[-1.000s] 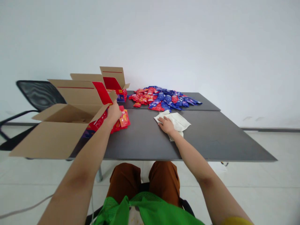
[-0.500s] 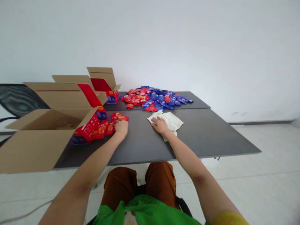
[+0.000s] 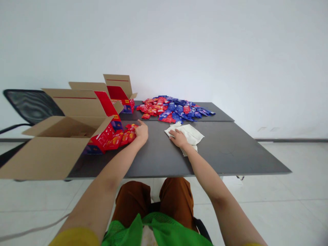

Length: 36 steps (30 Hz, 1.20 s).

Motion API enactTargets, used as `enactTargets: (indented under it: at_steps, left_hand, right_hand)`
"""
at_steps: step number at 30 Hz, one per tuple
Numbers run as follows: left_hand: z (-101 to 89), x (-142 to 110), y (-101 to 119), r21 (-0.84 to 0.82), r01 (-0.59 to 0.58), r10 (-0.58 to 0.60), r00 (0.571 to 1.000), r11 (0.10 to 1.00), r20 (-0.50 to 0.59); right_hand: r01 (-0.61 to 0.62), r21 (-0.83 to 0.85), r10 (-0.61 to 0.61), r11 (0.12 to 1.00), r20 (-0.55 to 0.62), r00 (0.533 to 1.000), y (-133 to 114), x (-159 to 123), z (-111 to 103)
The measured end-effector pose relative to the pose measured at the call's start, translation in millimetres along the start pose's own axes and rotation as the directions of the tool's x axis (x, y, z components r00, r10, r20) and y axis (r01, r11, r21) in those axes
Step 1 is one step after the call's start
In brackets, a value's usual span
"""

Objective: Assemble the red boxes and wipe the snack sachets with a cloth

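Here, counting clock directions from the seat with twelve straight ahead, the left hand point(image 3: 142, 132) is between eleven and twelve, at the right end of the red packets point(image 3: 116, 140). One finger points forward; I cannot tell whether the others grip a packet. The red packets lie on the table point(image 3: 217, 150) at eleven, against the open front box point(image 3: 102, 138) at ten. At one, the right hand point(image 3: 178, 138) rests spread and flat on a white cloth point(image 3: 193, 133). Farther off, just past twelve, sits a red-and-blue pile point(image 3: 176, 108).
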<state>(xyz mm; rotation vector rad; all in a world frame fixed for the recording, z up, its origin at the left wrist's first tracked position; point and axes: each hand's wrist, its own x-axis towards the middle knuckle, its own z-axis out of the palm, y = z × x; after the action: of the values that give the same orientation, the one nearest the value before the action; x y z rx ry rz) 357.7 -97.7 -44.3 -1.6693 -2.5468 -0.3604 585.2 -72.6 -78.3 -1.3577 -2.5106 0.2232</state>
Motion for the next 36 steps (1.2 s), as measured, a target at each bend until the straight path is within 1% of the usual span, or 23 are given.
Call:
enactTargets:
  at_steps: [3, 5, 7, 9, 11, 13, 18, 21, 23, 25, 28, 32, 36]
  left_hand:
    - [3.6, -5.1, 2.2, 0.061, -0.047, 0.05, 0.998, 0.997, -0.047]
    - [2.1, -11.3, -1.1, 0.07, -0.065, 0.07, 0.995, 0.995, -0.077]
    - [-3.5, -19.1, -8.7, 0.088, -0.11, 0.122, 0.982, 0.99, -0.146]
    - [-11.0, -29.0, -20.1, 0.113, -0.169, 0.191, 0.956, 0.979, -0.225]
    - [-17.8, -41.7, -33.8, 0.135, -0.209, 0.239, 0.932, 0.969, -0.273]
    - [-22.4, -56.8, -48.4, 0.142, -0.22, 0.252, 0.928, 0.965, -0.275]
    - [-27.9, -91.3, -84.8, 0.157, -0.244, 0.274, 0.936, 0.957, -0.219]
    - [-29.4, -103.2, -103.0, 0.16, -0.242, 0.275, 0.933, 0.957, -0.231]
    - [-27.9, -108.0, -111.1, 0.145, -0.227, 0.257, 0.936, 0.963, -0.242]
    - [-24.4, -110.5, -115.6, 0.128, -0.192, 0.218, 0.946, 0.973, -0.239]
    - [-18.5, -110.5, -116.6, 0.131, -0.144, 0.171, 0.959, 0.981, -0.228]
    - [-16.3, -109.1, -114.8, 0.162, -0.146, 0.179, 0.96, 0.976, -0.213]
    - [-15.6, -113.0, -115.8, 0.243, -0.121, 0.168, 0.969, 0.962, -0.182]
  right_hand:
    - [0.006, 0.0, -0.006, 1.0, -0.008, 1.0, 2.6, 0.7, 1.3]
    - [0.01, 0.0, -0.01, 1.0, -0.01, 1.0, 4.2, 1.8, 2.2]
    - [0.018, 0.002, -0.018, 1.0, -0.007, 1.0, 5.5, 2.9, 2.8]
    - [0.025, 0.006, -0.025, 1.0, 0.0, 1.0, 6.0, 3.8, 2.9]
    - [0.027, 0.009, -0.027, 1.0, 0.009, 1.0, 5.9, 4.5, 2.6]
    - [0.029, 0.007, -0.029, 1.0, 0.014, 0.999, 5.2, 4.9, 2.0]
    - [0.034, -0.003, -0.034, 0.999, 0.006, 0.999, 2.6, 4.7, 2.1]
    - [0.032, -0.013, -0.032, 0.999, 0.006, 0.999, 2.2, 5.1, 4.2]
    - [0.03, -0.023, -0.03, 0.999, 0.005, 1.0, 2.2, 5.5, 5.7]
    - [0.031, -0.031, -0.031, 0.999, 0.005, 1.0, 2.2, 5.7, 6.8]
    - [0.031, -0.032, -0.03, 0.999, 0.012, 0.999, 1.4, 5.1, 6.6]
    - [0.023, -0.027, -0.023, 0.999, 0.015, 1.0, -1.0, 2.4, 3.6]
    - [0.027, -0.022, -0.027, 0.999, 0.016, 1.0, -2.2, 0.6, 1.2]
